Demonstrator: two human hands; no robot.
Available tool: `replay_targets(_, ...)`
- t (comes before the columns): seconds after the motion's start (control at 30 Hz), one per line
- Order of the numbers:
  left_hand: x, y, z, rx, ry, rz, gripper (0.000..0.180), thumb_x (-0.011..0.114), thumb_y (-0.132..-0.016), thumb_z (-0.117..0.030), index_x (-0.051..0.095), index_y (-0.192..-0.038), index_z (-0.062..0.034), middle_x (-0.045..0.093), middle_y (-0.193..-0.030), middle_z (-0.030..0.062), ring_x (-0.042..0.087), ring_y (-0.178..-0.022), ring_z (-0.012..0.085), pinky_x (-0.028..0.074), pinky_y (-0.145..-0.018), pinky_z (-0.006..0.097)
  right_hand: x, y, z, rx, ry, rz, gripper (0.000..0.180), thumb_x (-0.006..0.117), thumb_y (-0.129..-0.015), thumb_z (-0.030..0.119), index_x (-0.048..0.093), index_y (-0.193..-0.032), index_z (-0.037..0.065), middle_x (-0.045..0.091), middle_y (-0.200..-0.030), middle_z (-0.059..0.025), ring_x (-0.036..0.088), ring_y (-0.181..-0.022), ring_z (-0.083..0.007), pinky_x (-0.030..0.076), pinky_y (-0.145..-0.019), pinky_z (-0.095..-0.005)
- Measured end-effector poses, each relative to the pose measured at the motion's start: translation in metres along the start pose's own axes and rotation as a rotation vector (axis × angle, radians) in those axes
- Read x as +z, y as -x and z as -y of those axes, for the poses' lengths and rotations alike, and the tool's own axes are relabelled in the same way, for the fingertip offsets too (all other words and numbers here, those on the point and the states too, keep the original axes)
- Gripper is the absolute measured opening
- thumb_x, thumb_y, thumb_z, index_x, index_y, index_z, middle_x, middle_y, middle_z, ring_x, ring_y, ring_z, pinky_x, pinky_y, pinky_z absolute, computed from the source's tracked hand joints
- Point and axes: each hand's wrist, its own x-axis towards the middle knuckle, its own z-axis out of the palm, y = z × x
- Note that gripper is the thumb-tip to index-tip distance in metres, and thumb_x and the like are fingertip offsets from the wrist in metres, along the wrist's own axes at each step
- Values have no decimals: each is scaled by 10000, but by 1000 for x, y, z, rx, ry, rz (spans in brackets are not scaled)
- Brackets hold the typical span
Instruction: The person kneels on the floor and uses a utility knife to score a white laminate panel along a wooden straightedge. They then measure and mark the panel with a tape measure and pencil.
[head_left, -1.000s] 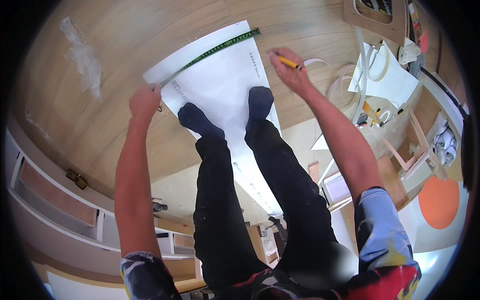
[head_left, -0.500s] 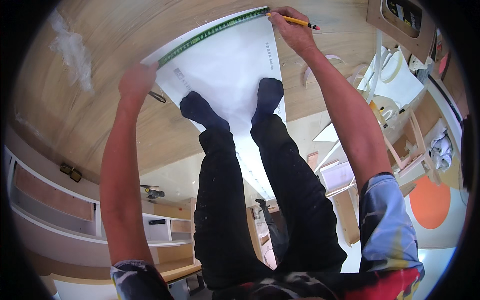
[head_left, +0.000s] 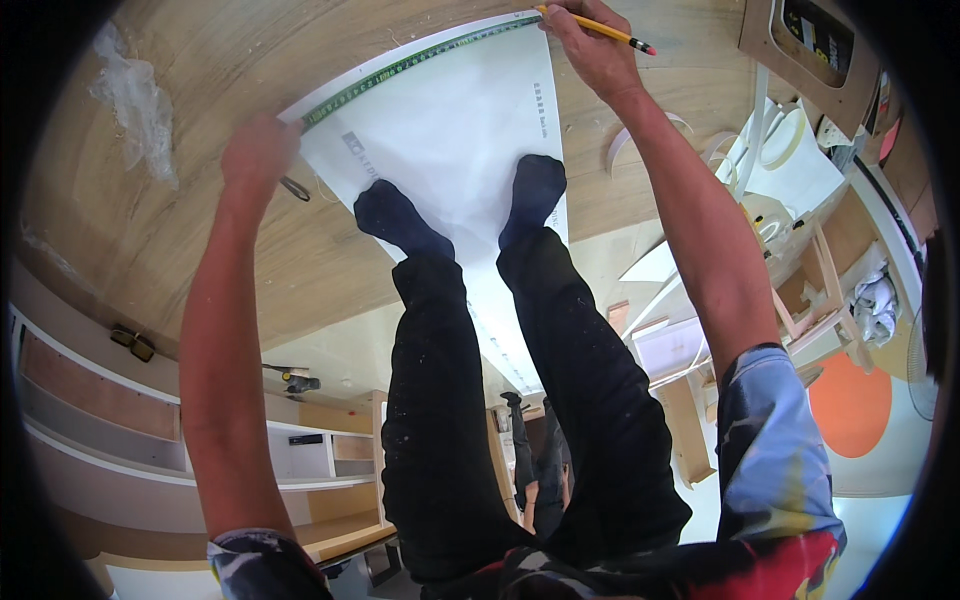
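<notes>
A white sheet (head_left: 450, 130) lies on the wood-grain board, and my dark-socked feet stand on it. Along its far edge stretches the green blade of a tape measure (head_left: 420, 62). The blade's left end runs into my left hand (head_left: 260, 155), which is closed and smeared by motion; the tape's case is hidden in it, and a dark strap loop (head_left: 295, 188) hangs out beside it. At the sheet's far right corner, my right hand (head_left: 600, 55) pinches a yellow pencil (head_left: 607, 30), its tip by the sheet's edge and its pink eraser pointing right.
Crumpled clear plastic (head_left: 135, 110) lies far left. A brown panel with a cutout (head_left: 815, 60) stands far right, near curled edging strips (head_left: 720, 150) and wooden frames (head_left: 815, 280). Sunglasses (head_left: 132, 342) rest at the left board edge. Below, another person's dark-clothed legs (head_left: 522, 450) show between mine.
My left hand has moved left and slightly nearer, and the tape blade has shifted left with it. The right hand has slid a little up and right with the pencil. More of the person below shows.
</notes>
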Motion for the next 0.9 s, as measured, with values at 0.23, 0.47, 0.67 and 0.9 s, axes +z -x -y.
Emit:
replay_targets(0.23,0,5,-5,-72,-18,47,434,572,-929,-454,752,-1014,-69,714,-939,225,689,-911,404,539,-795,489,-1,-19,1,-123,139,5,204,636,-911,183,662,-947,-16,673,-821,-103,628,-788,-168,509,-698,-326)
replay_targets(0.47,5,5,-2,-52,-7,8,414,568,-927,-450,763,-994,-92,720,-937,205,692,-892,399,542,-784,486,-5,-24,-18,1,113,100,202,650,-908,188,653,-904,-14,678,-818,-91,621,-778,-153,505,-690,-310)
replay_targets(0.67,8,14,-9,-54,-12,-12,409,563,-928,-457,769,-977,-107,720,-925,206,694,-888,396,547,-785,483,-7,-14,-16,156,46,74,194,642,-922,187,661,-920,-7,695,-815,-83,626,-781,-140,511,-700,-303)
replay_targets(0.9,0,14,-16,-85,-51,58,460,535,-931,-470,738,-1024,-67,714,-1029,191,682,-983,377,526,-845,468,-4,-2,-33,96,11,80,260,653,-930,239,680,-1018,-5,718,-915,-70,639,-871,-115,512,-806,-273)
